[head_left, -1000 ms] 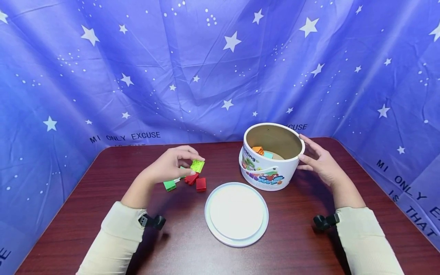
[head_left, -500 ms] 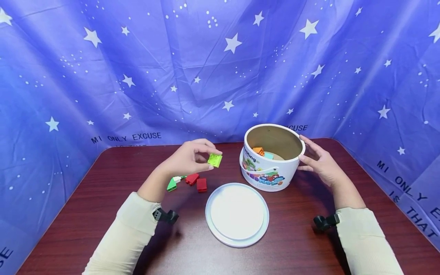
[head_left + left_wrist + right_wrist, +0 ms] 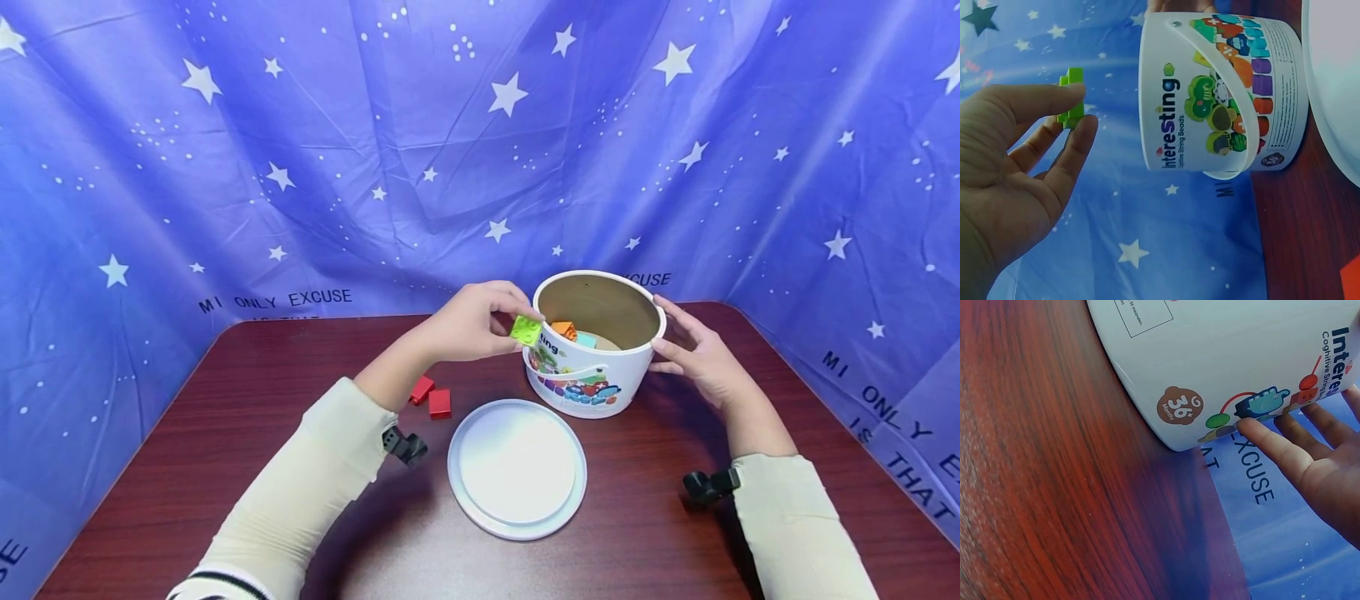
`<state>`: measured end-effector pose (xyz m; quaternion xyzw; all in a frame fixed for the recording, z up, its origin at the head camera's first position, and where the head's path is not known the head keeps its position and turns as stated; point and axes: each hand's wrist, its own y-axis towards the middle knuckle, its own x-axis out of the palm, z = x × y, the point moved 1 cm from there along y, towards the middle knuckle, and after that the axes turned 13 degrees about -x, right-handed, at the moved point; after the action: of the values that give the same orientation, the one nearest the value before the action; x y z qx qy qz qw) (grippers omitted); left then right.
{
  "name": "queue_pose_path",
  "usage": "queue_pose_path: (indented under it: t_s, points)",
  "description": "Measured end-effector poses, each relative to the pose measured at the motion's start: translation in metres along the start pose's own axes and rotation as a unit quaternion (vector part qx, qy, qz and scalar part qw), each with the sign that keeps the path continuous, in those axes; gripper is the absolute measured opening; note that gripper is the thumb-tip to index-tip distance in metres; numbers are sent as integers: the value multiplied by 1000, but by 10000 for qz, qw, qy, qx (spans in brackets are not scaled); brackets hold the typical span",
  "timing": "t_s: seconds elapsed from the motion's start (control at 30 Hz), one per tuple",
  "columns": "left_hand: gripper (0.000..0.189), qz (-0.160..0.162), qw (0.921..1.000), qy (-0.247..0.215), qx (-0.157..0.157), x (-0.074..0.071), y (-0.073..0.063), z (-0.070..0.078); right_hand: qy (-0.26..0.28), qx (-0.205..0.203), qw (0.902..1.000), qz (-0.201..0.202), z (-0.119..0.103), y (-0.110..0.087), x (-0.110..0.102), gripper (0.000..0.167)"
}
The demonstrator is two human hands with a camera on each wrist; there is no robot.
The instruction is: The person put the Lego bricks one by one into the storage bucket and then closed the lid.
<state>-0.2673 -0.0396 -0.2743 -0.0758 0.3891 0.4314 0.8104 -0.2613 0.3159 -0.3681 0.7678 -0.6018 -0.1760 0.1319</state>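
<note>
While the left hand pinches a lime-green block between thumb and fingers, the white bucket stands upright just to the right of it, its round mouth facing up. In the head view the block overlaps the left side of the rim, yet the left wrist view shows a gap between them, with the block seemingly higher than the rim. It is held flat, studs up, and looks almost square from above, so no long axis stands out. The left hand is the nearer one to it; the right hand rests against the opposite side of the bucket (thumb and fingers spread apart, on the outside). Inside lie an orange block and a light-blue block. On the table, a round white lid lies in front of the bucket, and two red blocks lie left of the lid, one partly hidden by the left forearm.
</note>
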Motion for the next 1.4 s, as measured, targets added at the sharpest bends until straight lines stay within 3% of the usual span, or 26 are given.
queue_pose_path:
  t_s: [0.33,0.5,0.67,1.03,1.4]
  points:
    - [38,-199,9954,837,-420,11,41,7,-1,-12,10000,-15,0,-1,0,68]
    - [41,-283,9927,806,-849,15,57,3,-12,-54,10000,-24,1,-1,-1,67]
    - [42,-114,9910,628,-1180,17,68,-2,-28,-78,10000,-31,2,-1,-1,67]
    - [36,-87,9915,317,-1261,21,76,-3,-47,-63,10000,29,0,-1,1,68]
    - [42,-27,9917,-382,-1231,13,66,-5,90,-143,9999,25,2,-1,0,67]
